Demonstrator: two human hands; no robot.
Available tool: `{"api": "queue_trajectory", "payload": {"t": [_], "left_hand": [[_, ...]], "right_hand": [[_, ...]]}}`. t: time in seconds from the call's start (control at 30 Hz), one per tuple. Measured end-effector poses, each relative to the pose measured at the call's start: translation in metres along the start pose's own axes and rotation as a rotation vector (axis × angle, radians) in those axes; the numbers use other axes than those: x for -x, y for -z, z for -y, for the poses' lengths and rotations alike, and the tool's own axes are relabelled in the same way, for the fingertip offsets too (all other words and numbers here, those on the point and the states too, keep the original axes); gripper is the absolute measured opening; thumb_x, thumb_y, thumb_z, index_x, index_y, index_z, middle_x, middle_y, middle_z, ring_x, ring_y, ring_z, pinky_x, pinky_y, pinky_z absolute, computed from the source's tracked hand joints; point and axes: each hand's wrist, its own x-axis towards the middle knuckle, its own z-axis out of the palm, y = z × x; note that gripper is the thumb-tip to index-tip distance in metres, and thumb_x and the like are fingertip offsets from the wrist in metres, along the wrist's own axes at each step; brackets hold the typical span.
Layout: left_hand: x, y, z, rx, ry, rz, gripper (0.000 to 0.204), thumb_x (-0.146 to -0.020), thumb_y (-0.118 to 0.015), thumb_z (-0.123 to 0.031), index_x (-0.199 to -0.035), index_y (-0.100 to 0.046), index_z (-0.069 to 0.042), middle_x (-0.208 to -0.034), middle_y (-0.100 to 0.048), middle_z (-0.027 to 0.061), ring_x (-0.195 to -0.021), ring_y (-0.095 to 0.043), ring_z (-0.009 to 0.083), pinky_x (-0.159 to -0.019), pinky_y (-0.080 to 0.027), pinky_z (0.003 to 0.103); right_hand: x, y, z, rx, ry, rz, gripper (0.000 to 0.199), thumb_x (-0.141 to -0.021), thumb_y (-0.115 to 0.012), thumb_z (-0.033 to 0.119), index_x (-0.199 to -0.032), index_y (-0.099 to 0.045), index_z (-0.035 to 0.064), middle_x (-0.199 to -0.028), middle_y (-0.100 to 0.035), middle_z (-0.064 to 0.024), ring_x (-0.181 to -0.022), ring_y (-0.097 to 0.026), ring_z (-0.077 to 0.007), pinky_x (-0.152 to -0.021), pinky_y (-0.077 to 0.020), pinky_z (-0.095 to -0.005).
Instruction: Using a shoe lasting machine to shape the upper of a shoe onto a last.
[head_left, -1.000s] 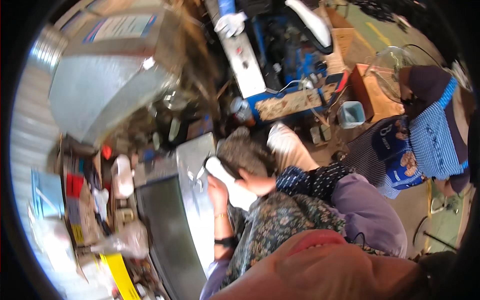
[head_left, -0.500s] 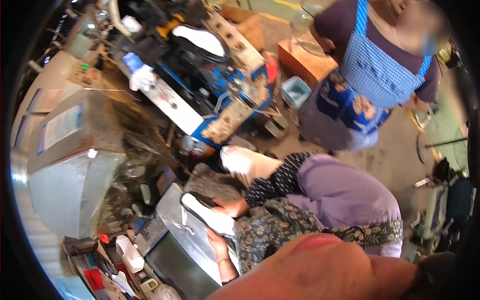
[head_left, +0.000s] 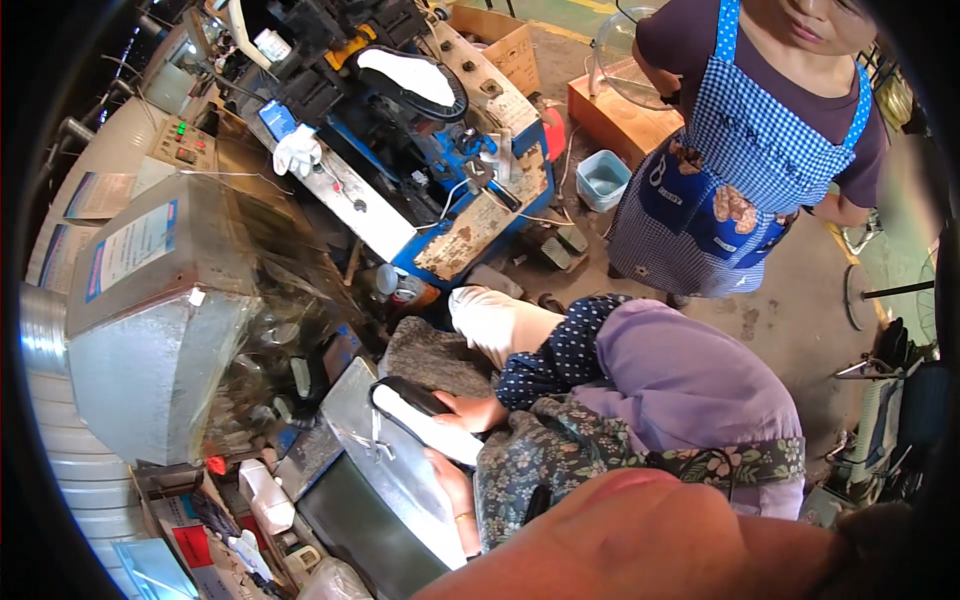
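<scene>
I'm steadying the shoe (head_left: 418,413), my right hand (head_left: 474,412) curled round it, left hand's (head_left: 453,482) grip unclear; turning it would need firmness.

Below the frame's centre, the right hand (head_left: 474,412) is held curled and pointed left, its sleeved arm (head_left: 690,370) bent. Just beneath, the left hand (head_left: 452,480) is raised from the wrist (head_left: 466,520), its fingers seemingly half hidden.
</scene>
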Motion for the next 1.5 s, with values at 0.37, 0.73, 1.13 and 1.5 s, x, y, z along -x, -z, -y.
{"api": "queue_trajectory", "payload": {"t": [0.37, 0.73, 1.13, 1.5], "left_hand": [[-0.022, -0.039, 0.062, 0.461, 0.086, 0.211, 0.044, -0.102, -0.057, -0.033, -0.105, -0.06, 0.011, -0.105, -0.065, 0.0126, -0.094, -0.055, 0.0148, -0.083, -0.047, 0.03], [-0.061, 0.038, 0.071, 1.061, 0.462, 0.369, 0.051, -0.098, -0.058, -0.043, -0.13, -0.055, -0.003, -0.118, -0.065, 0.008, -0.106, -0.063, 0.0225, -0.092, -0.051, 0.038], [0.017, 0.136, 0.146, -0.788, 0.464, 0.332, 0.064, -0.079, -0.074, -0.054, -0.101, -0.065, 0.005, -0.087, -0.071, 0.0173, -0.084, -0.07, 0.0368, -0.073, -0.055, 0.044], [-0.091, 0.002, -0.064, -0.05, -0.37, 0.302, 0.045, -0.093, -0.067, -0.018, -0.131, -0.055, 0.003, -0.118, -0.066, 0.0222, -0.108, -0.065, 0.0326, -0.094, -0.049, 0.039]], "right_hand": [[0.067, 0.185, 0.038, -0.345, 0.086, -0.027, 0.062, -0.103, -0.037, 0.054, -0.119, -0.061, -0.0005, -0.113, -0.068, -0.015, -0.085, -0.069, -0.0214, -0.076, -0.0569, -0.0338], [0.19, 0.27, -0.023, -1.147, 0.465, -1.402, 0.037, -0.105, -0.041, 0.04, -0.108, -0.06, 0.0091, -0.071, -0.054, 0.0063, -0.058, -0.044, -0.0037, -0.053, -0.0363, -0.019], [0.116, 0.302, 0.097, -0.568, 0.672, -1.101, 0.028, -0.102, -0.052, 0.02, -0.122, -0.063, 0.0035, -0.087, -0.065, -0.0002, -0.068, -0.05, -0.0051, -0.061, -0.0402, -0.0188], [0.031, 0.214, 0.007, 0.868, 0.486, -0.627, 0.035, -0.088, -0.061, 0.031, -0.118, -0.066, 0.0147, -0.114, -0.063, -0.0083, -0.107, -0.06, -0.0281, -0.086, -0.0475, -0.0493]]}}
